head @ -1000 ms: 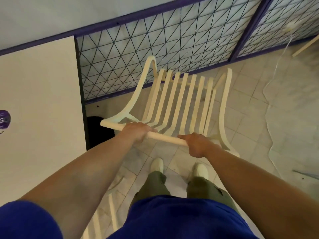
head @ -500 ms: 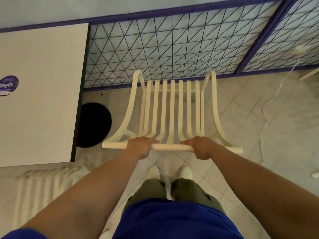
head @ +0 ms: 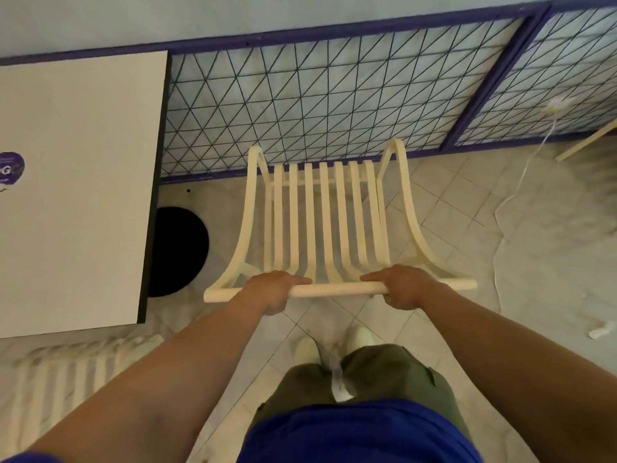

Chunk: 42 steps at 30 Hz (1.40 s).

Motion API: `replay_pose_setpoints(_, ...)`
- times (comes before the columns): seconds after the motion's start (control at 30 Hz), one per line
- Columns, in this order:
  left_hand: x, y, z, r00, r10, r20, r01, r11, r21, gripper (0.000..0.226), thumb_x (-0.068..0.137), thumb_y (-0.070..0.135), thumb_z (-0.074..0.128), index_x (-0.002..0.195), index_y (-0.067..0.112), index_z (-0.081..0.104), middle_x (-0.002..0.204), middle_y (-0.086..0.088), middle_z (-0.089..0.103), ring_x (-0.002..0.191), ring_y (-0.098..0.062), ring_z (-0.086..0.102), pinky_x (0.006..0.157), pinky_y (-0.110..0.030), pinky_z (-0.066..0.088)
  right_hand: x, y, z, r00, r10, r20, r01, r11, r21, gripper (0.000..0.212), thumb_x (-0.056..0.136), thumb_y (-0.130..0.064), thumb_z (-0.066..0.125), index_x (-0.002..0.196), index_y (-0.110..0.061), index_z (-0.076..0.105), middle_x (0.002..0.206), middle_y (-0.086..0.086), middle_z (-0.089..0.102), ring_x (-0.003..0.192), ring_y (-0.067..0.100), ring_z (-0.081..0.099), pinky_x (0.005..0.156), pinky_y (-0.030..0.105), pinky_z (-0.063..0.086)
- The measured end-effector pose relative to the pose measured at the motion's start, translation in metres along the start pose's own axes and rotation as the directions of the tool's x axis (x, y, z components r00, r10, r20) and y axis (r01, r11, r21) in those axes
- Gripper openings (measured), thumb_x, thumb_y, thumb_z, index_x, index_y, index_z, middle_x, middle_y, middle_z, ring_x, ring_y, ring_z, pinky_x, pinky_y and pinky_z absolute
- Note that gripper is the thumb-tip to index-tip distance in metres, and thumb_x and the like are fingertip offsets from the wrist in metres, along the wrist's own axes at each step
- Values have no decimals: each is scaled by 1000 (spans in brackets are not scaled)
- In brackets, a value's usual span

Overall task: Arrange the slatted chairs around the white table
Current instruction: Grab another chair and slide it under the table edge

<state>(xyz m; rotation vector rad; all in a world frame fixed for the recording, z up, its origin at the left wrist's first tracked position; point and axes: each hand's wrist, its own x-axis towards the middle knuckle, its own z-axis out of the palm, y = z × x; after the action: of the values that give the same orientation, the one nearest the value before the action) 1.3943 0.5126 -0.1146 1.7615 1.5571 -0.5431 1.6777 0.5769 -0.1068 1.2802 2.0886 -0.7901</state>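
- The person is holding the slatted chair (head: 320, 222) by its top rail (head: 337, 290). The left hand (head: 267, 290) and the right hand (head: 405, 289) are both wrapping it, with the fingers (head: 293, 280) curling over the front of the rail.
- The chair is sitting at the far edge of the floor (head: 467, 228), with its seat front near the mesh fence (head: 334, 95). It is to the right of the white table (head: 80, 195), apart from it. Whether its legs are touching the floor is not showing.
- It is looking light and stiff, likely moulded or painted slats. The round rail is giving a firm two-handed hold, while the thin slats are looking like poorer places to pull.
- The table's black round base (head: 180, 252) is lying between table and chair and is likely limiting how far the chair can go in.
- A white cable (head: 500, 202) is trailing across the floor on the right and could be catching a leg.
- A second slatted chair (head: 66, 372) is showing, blurred, at the table's near edge.
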Motion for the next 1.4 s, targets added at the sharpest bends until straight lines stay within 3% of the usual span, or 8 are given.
replay_pose_setpoints(0.2,-5,1,-3,1000,-14,5,14,1000,-3,79,96,1,53,149,55,28,125,-1,59,88,-17,54,76,-32,49,-5,6,-5,1000,-3,11,3,1000,8,67,94,-13,55,144,-53,36,133,-1,54,111,21,56,98,38,47)
replay_pose_setpoints(0.33,-5,5,-6,999,-37,23,38,999,-34,80,96,0,53,149,54,28,112,4,54,81,-14,52,69,-28,44,-6,15,-2,1000,11,-6,-11,999,-48,72,93,-10,57,146,-51,33,131,-1,55,107,20,59,94,34,50)
replay_pose_setpoints(0.63,-9,8,-4,997,-71,-9,71,998,1,80,95,-1,52,149,54,29,123,-3,60,99,-25,63,86,-39,55,4,22,-1,999,-23,26,25,997,-76,75,92,-11,58,147,-52,29,136,0,53,110,20,58,95,32,47)
replay_pose_setpoints(0.93,-13,17,17,990,-132,-58,129,990,-62,81,94,0,55,149,54,29,122,-2,60,97,-23,62,86,-41,55,15,28,-11,998,-53,24,55,990,-131,78,90,-6,59,145,-55,31,134,-1,54,107,20,59,95,34,50)
replay_pose_setpoints(1.2,-9,58,24,960,-263,-99,242,953,-184,81,95,-1,53,150,54,28,124,-2,60,98,-23,63,81,-35,53,31,54,-50,983,-169,76,183,951,-249,79,89,-5,61,144,-54,33,133,-1,57,108,21,61,94,37,51)
replay_pose_setpoints(1.4,4,101,26,926,-367,-87,330,900,-286,76,96,4,55,149,52,31,128,0,61,102,-22,64,88,-38,57,41,82,-85,951,-256,174,303,887,-348,79,90,-3,59,148,-49,32,134,1,54,110,23,59,92,36,49)
